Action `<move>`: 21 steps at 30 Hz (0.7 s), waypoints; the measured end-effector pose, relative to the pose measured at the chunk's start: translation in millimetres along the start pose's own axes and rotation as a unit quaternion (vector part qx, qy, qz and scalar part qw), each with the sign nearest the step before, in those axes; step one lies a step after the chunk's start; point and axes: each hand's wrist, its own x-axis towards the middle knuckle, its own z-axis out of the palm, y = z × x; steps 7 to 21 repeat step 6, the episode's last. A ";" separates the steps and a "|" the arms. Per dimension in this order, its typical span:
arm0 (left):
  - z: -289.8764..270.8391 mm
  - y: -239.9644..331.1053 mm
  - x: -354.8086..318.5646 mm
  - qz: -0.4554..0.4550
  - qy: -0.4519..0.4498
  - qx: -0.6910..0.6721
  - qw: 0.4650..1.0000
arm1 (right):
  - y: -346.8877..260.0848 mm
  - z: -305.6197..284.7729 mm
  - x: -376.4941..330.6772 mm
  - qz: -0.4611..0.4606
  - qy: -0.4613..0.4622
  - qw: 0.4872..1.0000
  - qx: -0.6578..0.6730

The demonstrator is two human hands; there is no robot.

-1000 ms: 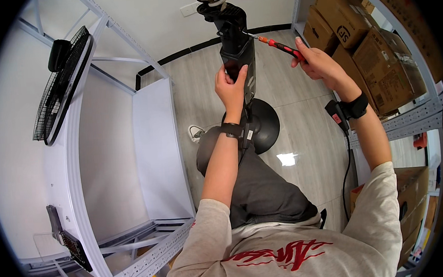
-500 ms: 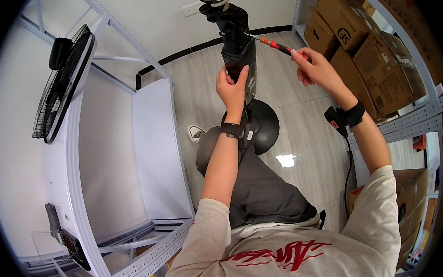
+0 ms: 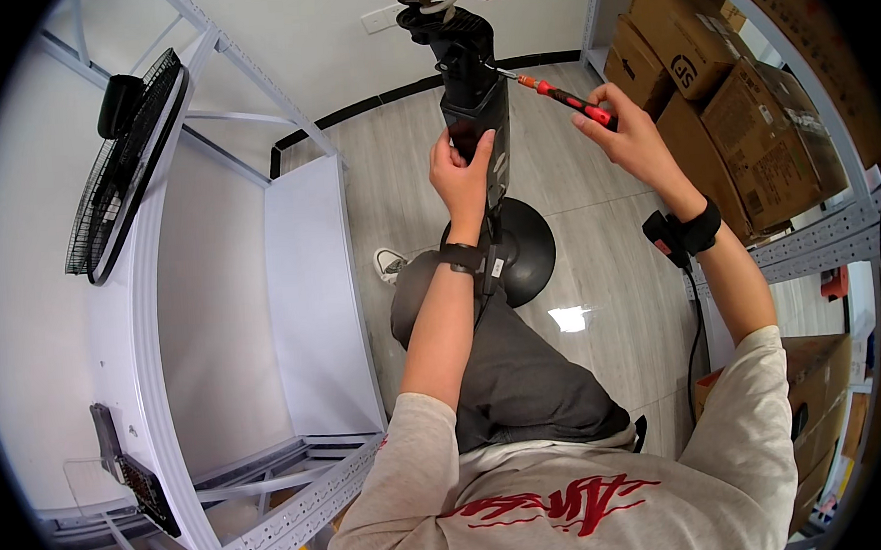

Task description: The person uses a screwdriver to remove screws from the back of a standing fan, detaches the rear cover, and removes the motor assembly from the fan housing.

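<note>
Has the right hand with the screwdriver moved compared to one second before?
Yes. The right hand moved up and slightly left, toward the black fan column, away from the cardboard boxes. The screwdriver tip now meets the column.

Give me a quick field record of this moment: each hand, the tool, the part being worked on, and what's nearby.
left hand: grips the black fan column
right hand: holds the red-handled screwdriver
screwdriver tip: at the column's upper side
fan base: round, black, on the floor
right side: cardboard boxes on metal shelving
left side: fan guard on white rack
</note>
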 end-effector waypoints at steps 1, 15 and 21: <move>0.0 -0.2 0.1 0.000 0.001 -0.002 1.000 | 1.1 1.1 0.6 0.014 -0.019 1.000 -0.014; 0.0 -2.3 -0.3 0.006 -0.005 0.017 1.000 | -6.7 -13.9 9.9 0.199 -0.127 0.960 0.149; 0.0 -2.3 -0.3 0.006 -0.005 0.017 1.000 | -6.7 -13.9 9.9 0.199 -0.127 0.960 0.149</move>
